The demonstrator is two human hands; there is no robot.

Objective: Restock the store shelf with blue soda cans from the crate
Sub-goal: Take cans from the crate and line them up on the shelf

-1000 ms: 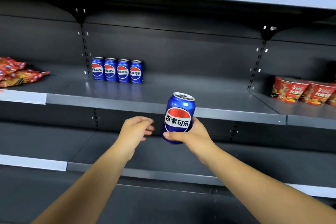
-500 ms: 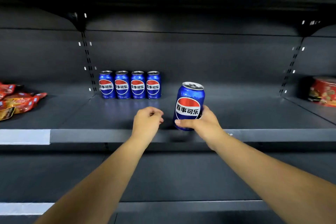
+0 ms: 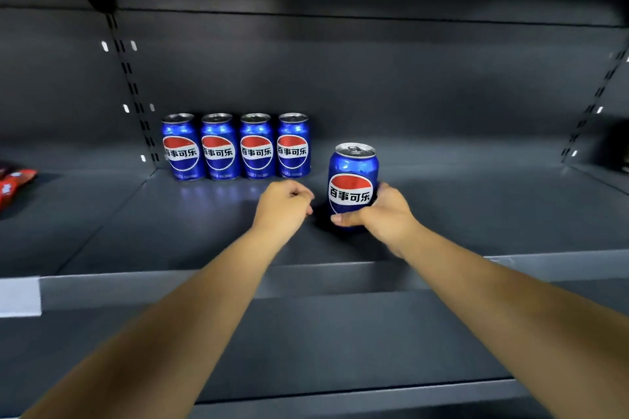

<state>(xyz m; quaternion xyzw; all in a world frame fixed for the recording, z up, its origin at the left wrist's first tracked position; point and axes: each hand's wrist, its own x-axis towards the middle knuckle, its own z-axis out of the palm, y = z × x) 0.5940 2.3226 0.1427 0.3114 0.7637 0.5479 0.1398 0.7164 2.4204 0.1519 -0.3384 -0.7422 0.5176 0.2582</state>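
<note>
Your can is over the shelf [image 3: 476, 214].
Your right hand [image 3: 384, 214] grips a blue soda can [image 3: 352, 177] upright; your left hand [image 3: 284, 206] curls its fingers, empty, near four shelved cans [image 3: 236, 146].

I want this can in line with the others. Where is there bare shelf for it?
Bare shelf runs right of the row of four cans to the right upright, behind the held can in the right hand. Crowded: row's left end against the left upright; left hand before the row.
</note>
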